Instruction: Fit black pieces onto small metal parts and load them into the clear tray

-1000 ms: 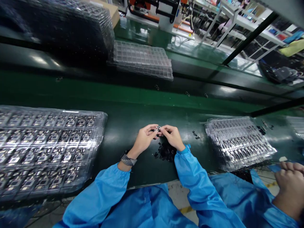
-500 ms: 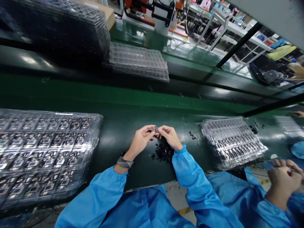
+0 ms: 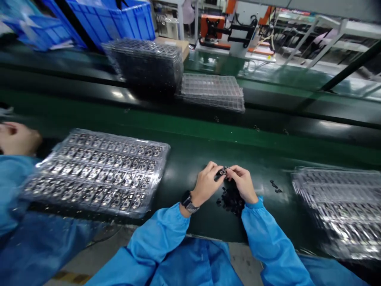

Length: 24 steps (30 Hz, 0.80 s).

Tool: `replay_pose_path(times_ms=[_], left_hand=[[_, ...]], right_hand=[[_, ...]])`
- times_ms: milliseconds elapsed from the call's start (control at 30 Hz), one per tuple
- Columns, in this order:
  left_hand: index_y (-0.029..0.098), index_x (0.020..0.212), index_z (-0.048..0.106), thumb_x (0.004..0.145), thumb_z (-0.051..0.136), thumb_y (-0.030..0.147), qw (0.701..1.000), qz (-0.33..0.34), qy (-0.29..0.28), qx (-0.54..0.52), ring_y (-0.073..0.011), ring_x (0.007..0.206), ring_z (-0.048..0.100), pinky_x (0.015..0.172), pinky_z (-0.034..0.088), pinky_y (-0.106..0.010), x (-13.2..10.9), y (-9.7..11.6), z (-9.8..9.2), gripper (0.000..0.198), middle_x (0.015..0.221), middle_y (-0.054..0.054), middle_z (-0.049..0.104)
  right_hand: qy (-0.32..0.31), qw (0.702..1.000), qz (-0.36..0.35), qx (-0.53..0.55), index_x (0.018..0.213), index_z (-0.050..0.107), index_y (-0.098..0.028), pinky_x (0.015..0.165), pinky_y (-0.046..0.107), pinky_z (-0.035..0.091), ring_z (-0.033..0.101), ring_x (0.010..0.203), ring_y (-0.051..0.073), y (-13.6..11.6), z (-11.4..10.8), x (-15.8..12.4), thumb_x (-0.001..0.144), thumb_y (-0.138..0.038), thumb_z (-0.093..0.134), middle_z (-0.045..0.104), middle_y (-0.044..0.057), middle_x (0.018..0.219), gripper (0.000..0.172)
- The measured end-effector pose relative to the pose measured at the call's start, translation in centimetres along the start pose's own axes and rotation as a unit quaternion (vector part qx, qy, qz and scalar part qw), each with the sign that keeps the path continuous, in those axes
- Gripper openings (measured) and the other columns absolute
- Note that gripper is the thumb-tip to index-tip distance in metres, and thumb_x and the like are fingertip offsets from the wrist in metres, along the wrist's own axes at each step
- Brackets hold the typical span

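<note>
My left hand (image 3: 206,183) and my right hand (image 3: 243,182) meet over the dark green belt (image 3: 190,155), both pinching one small dark part (image 3: 222,172) between the fingertips. Directly under my hands lies a pile of small black pieces (image 3: 230,198). A few more black pieces (image 3: 275,186) lie loose to the right. I wear blue sleeves and a watch on the left wrist.
A clear tray of small components (image 3: 98,171) lies left of my hands, another tray stack (image 3: 342,206) at the right. Empty clear trays (image 3: 212,91) and a dark tray stack (image 3: 145,63) stand across the belt, blue crates (image 3: 110,20) behind. Another person's hand (image 3: 18,137) and blue sleeve show at far left.
My head has turned to the left, so everything has shifted right in view. The person at the right has left the view and one at the left has appeared. My hands keep pinching the part.
</note>
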State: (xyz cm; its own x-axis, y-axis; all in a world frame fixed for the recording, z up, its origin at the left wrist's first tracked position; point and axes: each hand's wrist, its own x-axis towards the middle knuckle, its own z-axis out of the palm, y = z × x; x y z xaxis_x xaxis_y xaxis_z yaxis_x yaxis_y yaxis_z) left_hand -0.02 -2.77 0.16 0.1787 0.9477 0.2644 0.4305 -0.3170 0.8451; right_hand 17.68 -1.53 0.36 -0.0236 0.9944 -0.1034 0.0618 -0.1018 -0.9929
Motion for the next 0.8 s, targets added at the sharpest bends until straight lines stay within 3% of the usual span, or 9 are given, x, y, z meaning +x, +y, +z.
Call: replay_pose_path(times_ms=[133,200,267,333,400,467,533,667,800], left_hand=[[0.024,0.109,0.073,0.098,0.06,0.026,0.999,0.016,-0.002,0.034,-0.0197,0.095,0.065,0.084,0.053,-0.03,-0.1,0.1,0.2,0.018,0.101,-0.006,0.065],[0.022,0.106,0.074,0.095,0.064,0.028,1.0,-0.009,0.001,-0.019,-0.0181,0.087,0.064,0.079,0.052,-0.029,0.2,0.1,0.1,0.016,0.097,-0.006,0.065],[0.018,0.102,0.075,0.089,0.072,0.031,0.986,-0.079,-0.005,-0.147,-0.0161,0.077,0.061,0.07,0.05,-0.028,0.7,0.1,-0.4,0.018,0.09,-0.005,0.064],[0.014,0.1,0.075,0.084,0.078,0.038,0.927,-0.172,-0.036,-0.333,-0.0143,0.069,0.058,0.062,0.048,-0.027,1.3,0.2,-1.4,0.029,0.085,-0.006,0.064],[0.011,0.099,0.074,0.08,0.083,0.043,0.833,-0.234,-0.076,-0.495,-0.0123,0.065,0.056,0.057,0.046,-0.025,1.6,0.4,-2.7,0.038,0.083,-0.006,0.063],[0.01,0.098,0.075,0.077,0.087,0.043,0.761,-0.253,-0.098,-0.59,-0.0099,0.062,0.054,0.055,0.044,-0.023,1.5,0.9,-4.0,0.041,0.083,-0.005,0.062],[0.009,0.098,0.075,0.077,0.088,0.04,0.722,-0.255,-0.108,-0.634,-0.008,0.06,0.052,0.053,0.043,-0.021,0.9,1.5,-5.1,0.039,0.081,-0.004,0.06],[0.009,0.096,0.076,0.083,0.085,0.037,0.701,-0.261,-0.101,-0.656,-0.0056,0.055,0.048,0.052,0.043,-0.02,-1.1,2.9,-7.3,0.033,0.077,-0.002,0.057],[0.009,0.099,0.076,0.084,0.084,0.038,0.731,-0.266,-0.09,-0.622,-0.006,0.053,0.05,0.053,0.042,-0.021,-2.8,3.6,-10.3,0.034,0.075,-0.003,0.058]], right_hand=[[-0.013,1.0,-0.003,0.006,0.074,0.071,-0.018,0.06,0.026,0.048,0.056,0.061,0.014,0.0,0.3,-0.2,0.081,-0.054,0.081,0.065,0.0,0.065,0.038],[-0.019,1.0,-0.008,0.008,0.076,0.071,-0.018,0.061,0.027,0.048,0.057,0.062,0.015,-0.2,0.4,-0.3,0.083,-0.056,0.079,0.065,0.001,0.066,0.039],[-0.03,0.999,-0.012,0.013,0.082,0.073,-0.018,0.062,0.027,0.05,0.06,0.065,0.016,-0.4,0.3,-0.3,0.087,-0.059,0.073,0.068,0.002,0.072,0.041],[-0.028,0.999,-0.016,0.02,0.091,0.073,-0.019,0.062,0.028,0.051,0.063,0.069,0.017,-0.6,0.2,-0.1,0.09,-0.062,0.066,0.07,0.004,0.078,0.044],[-0.009,1.0,-0.015,0.007,0.094,0.072,-0.018,0.061,0.028,0.05,0.064,0.068,0.017,-0.5,-0.1,0.1,0.091,-0.064,0.064,0.071,0.005,0.078,0.047],[-0.004,0.999,-0.01,-0.037,0.091,0.07,-0.018,0.06,0.027,0.048,0.061,0.064,0.016,-0.2,-0.6,0.3,0.089,-0.063,0.065,0.069,0.004,0.074,0.046],[-0.039,0.993,-0.007,-0.114,0.086,0.068,-0.018,0.059,0.027,0.045,0.057,0.06,0.015,0.1,-1.1,0.4,0.089,-0.058,0.065,0.064,0.001,0.067,0.041],[-0.145,0.943,-0.021,-0.3,0.086,0.067,-0.02,0.058,0.026,0.035,0.051,0.058,0.014,0.1,-2.0,-0.1,0.092,-0.045,0.061,0.056,-0.003,0.061,0.026],[-0.223,0.883,-0.015,-0.414,0.088,0.065,-0.023,0.059,0.026,0.031,0.054,0.059,0.015,-0.6,-2.2,-0.8,0.088,-0.033,0.064,0.06,-0.004,0.062,0.011]])
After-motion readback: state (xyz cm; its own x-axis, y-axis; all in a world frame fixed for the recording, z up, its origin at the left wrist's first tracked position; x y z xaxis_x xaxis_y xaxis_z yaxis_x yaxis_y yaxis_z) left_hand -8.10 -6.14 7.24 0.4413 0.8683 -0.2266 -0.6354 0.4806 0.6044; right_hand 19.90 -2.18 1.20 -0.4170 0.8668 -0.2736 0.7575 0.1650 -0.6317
